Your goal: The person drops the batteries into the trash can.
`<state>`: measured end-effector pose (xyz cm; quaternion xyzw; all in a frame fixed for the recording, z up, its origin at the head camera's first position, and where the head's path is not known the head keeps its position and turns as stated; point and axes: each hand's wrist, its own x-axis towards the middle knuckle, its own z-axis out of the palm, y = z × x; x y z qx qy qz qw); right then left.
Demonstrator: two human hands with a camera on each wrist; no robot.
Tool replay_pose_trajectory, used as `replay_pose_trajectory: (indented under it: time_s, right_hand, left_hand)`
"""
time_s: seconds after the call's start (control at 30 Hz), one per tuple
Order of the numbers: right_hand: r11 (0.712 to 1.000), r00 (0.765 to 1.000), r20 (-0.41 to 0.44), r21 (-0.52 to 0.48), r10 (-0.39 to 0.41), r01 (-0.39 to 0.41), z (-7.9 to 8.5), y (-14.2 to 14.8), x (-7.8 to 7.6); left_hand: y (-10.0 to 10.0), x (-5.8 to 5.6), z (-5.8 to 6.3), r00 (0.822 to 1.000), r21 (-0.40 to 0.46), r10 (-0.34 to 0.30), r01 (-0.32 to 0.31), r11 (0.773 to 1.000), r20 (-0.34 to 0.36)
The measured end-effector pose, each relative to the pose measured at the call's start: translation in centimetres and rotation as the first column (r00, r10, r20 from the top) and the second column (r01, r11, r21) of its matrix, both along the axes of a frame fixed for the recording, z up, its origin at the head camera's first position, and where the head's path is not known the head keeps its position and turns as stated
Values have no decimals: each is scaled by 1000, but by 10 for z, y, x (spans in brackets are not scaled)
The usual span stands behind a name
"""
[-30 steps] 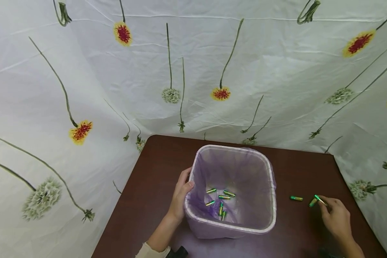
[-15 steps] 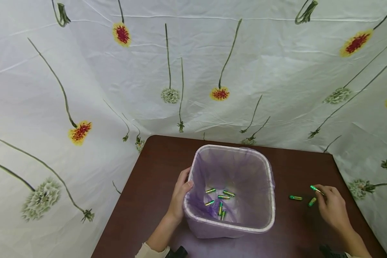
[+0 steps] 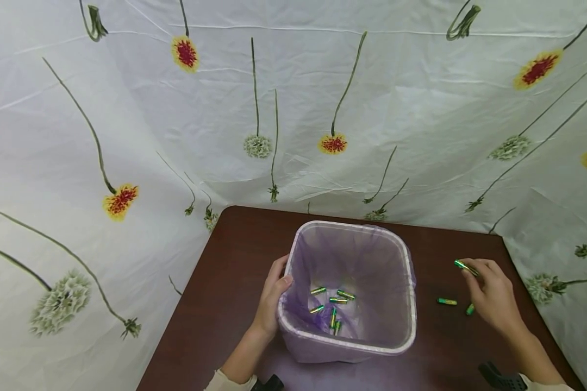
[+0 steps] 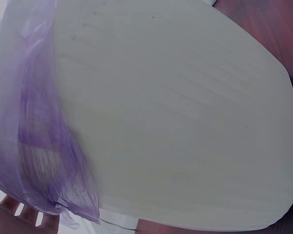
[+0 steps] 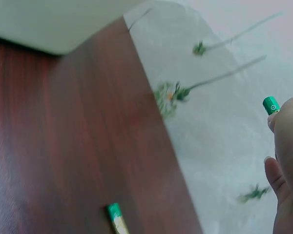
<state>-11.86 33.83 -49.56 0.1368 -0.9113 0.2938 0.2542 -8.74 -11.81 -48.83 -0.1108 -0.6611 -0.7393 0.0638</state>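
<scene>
A white bin [image 3: 349, 347] lined with a thin purple bag [image 4: 39, 97] stands on the dark table. My left hand [image 3: 272, 296] grips its left rim, thumb over the edge and fingers along the outside. Several green and gold batteries [image 3: 339, 300] lie scattered on the bin's bottom. To the right of the bin, my right hand [image 3: 494, 290] pinches one battery [image 3: 466, 267] between thumb and fingers, above the table. In the right wrist view the green end of this held battery [image 5: 271, 105] sticks out past the fingers. Two loose batteries lie below the hand, one battery [image 3: 447, 301] nearer the bin and another battery [image 3: 470, 309] partly beside the wrist.
The brown table [image 3: 244, 239] reaches back to a white cloth [image 3: 215, 108] printed with flowers, which hangs behind and at both sides. The bin takes up the table's middle. Dark straps with camera mounts [image 3: 501, 377] sit on the wrists.
My right hand has lifted the battery off the table and carried it up and leftward, away from the two loose ones. My left hand and the bin have stayed in place.
</scene>
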Motion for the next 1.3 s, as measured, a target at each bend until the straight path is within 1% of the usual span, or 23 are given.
replay_pose_trajectory:
  time_s: [0.27, 0.63, 0.9, 1.3]
  right_hand:
    - [997, 996, -44, -5, 76, -77, 24, -21, -3]
    - [993, 989, -88, 34, 115, -113, 45, -37, -7]
    - [986, 977, -131, 24, 165, -163, 59, -49, -10]
    - [962, 953, -134, -2, 271, -274, 90, -76, -17]
  left_hand:
    - [-1, 1, 0, 1000, 8, -1, 1, 1000, 4]
    - [0, 0, 0, 1000, 18, -5, 5, 1000, 7]
    - [1, 1, 0, 1000, 23, -7, 7, 1000, 17]
    - [1, 1, 0, 1000, 20, 2, -3, 1000, 17]
